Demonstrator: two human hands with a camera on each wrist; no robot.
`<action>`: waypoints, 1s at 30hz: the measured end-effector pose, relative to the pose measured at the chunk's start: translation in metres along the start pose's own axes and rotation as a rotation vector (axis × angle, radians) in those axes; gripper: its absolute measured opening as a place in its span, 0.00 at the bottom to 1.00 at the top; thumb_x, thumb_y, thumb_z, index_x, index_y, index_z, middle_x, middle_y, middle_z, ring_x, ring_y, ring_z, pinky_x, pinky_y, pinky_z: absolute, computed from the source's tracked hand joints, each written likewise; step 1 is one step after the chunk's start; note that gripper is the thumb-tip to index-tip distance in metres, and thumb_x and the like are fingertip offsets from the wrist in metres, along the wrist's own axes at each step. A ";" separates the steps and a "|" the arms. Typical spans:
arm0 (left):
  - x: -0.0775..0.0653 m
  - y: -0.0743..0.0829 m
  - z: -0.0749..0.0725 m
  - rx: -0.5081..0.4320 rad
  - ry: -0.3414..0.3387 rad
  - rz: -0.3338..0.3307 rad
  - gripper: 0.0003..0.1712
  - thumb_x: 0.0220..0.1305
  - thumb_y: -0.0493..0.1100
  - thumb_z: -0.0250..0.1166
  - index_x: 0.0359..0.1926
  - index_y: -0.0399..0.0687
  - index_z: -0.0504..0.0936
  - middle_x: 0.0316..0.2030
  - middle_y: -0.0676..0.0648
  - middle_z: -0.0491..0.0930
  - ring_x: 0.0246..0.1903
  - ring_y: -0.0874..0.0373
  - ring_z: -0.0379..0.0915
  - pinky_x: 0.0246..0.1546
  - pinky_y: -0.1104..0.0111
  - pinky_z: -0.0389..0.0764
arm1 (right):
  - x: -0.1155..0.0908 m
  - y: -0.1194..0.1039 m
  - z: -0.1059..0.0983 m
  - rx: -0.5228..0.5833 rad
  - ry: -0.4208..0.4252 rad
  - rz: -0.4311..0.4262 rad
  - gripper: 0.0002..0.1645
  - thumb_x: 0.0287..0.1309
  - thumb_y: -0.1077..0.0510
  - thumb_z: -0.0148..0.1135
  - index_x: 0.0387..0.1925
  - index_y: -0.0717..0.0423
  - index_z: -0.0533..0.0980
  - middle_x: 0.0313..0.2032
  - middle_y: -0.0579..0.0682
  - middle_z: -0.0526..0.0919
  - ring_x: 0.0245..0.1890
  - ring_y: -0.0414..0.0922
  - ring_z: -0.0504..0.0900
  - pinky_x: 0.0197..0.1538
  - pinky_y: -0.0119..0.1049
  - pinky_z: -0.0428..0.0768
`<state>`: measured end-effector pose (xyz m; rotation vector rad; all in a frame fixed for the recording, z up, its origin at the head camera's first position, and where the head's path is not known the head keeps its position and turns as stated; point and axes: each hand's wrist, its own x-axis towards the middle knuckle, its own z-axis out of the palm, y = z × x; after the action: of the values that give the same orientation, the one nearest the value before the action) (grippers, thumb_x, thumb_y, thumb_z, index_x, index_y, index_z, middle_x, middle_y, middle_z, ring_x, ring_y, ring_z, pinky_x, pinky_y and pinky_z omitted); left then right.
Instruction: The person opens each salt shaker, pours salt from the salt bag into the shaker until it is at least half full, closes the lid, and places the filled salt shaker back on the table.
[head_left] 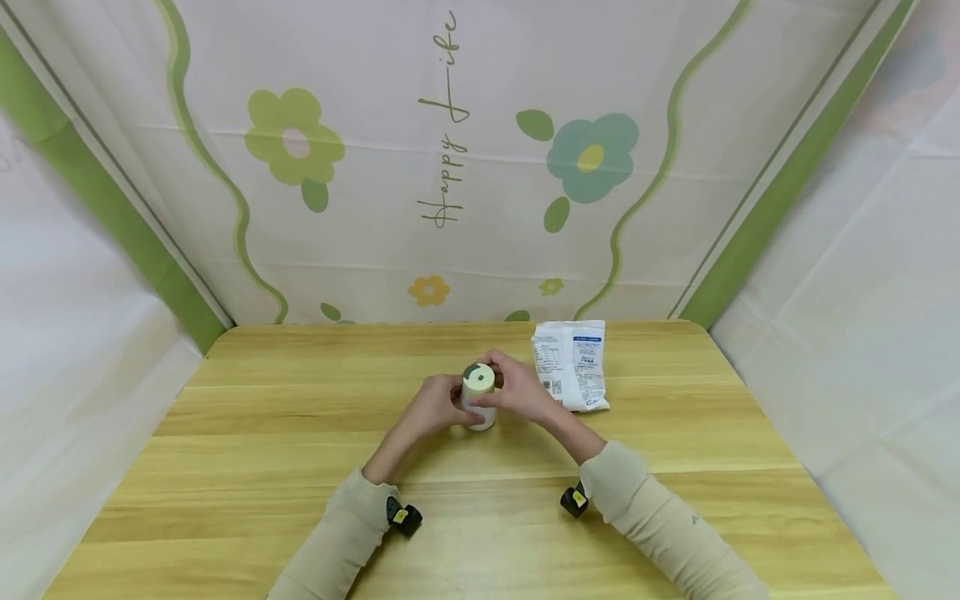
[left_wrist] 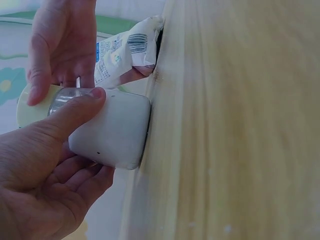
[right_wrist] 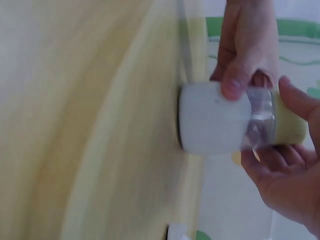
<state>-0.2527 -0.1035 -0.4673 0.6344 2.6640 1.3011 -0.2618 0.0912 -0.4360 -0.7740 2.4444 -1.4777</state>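
Note:
A clear jar [left_wrist: 117, 132], its lower part filled with something white, stands upright on the wooden table. Its cream lid [head_left: 483, 382] carries a dark green patch on top. My left hand [head_left: 431, 407] grips the jar's body from the left, thumb along the near side and fingers curled behind. From the right, my right hand [head_left: 522, 392] holds the lid at the top, thumb in front and fingers on the far side. The lid [right_wrist: 290, 124] sits on the jar in the right wrist view.
A white printed packet [head_left: 573, 371] lies just behind and to the right of the right hand. The table [head_left: 285, 467] reaches back to a flower-printed curtain [head_left: 360, 242], and fabric also hangs on both sides.

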 end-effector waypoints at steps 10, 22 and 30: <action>-0.002 -0.001 0.000 0.020 -0.003 -0.002 0.21 0.48 0.45 0.81 0.43 0.46 0.85 0.36 0.51 0.86 0.34 0.63 0.76 0.39 0.68 0.78 | -0.003 -0.003 -0.001 -0.007 -0.073 -0.026 0.40 0.53 0.59 0.75 0.66 0.54 0.67 0.62 0.54 0.76 0.63 0.52 0.75 0.67 0.50 0.72; 0.000 0.001 0.001 -0.007 -0.018 0.001 0.24 0.49 0.45 0.80 0.47 0.42 0.84 0.43 0.45 0.87 0.43 0.56 0.82 0.47 0.60 0.82 | 0.003 0.003 -0.016 0.075 -0.184 -0.100 0.35 0.57 0.62 0.71 0.65 0.61 0.70 0.61 0.56 0.78 0.58 0.49 0.80 0.58 0.36 0.78; 0.000 0.000 -0.001 0.010 -0.005 0.015 0.21 0.48 0.44 0.81 0.44 0.45 0.85 0.38 0.48 0.87 0.36 0.62 0.78 0.40 0.67 0.80 | -0.002 0.002 0.000 0.051 0.020 -0.049 0.32 0.50 0.60 0.77 0.57 0.54 0.74 0.54 0.53 0.82 0.57 0.49 0.81 0.60 0.40 0.79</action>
<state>-0.2528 -0.1037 -0.4667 0.6595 2.6690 1.2891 -0.2611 0.0928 -0.4384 -0.8187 2.4081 -1.5664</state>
